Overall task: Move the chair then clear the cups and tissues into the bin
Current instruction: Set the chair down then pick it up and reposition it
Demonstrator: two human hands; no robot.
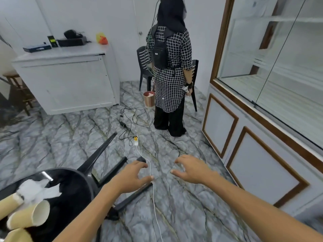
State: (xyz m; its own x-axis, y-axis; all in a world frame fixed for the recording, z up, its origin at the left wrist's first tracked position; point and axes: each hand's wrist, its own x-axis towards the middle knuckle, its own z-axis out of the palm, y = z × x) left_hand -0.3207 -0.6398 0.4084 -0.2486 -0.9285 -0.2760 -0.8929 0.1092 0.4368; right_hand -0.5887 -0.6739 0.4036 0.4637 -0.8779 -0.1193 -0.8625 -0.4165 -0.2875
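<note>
Marble floor [174,198] spreads under me, with a white cable [153,193] running across it. Near my left side the black chair [73,186] lies tipped over, its legs pointing away from me. I judge the step now is to lift this chair; it is best to take two legs firmly and keep clear of the cable. My left hand [134,175] is half open, fingers curved just above a leg, grasping nothing. My right hand [190,169] is spread open and empty over the floor. Paper cups [29,215] and tissues [38,189] lie at lower left; the bin [149,99] stands far ahead beside another person [170,67].
</note>
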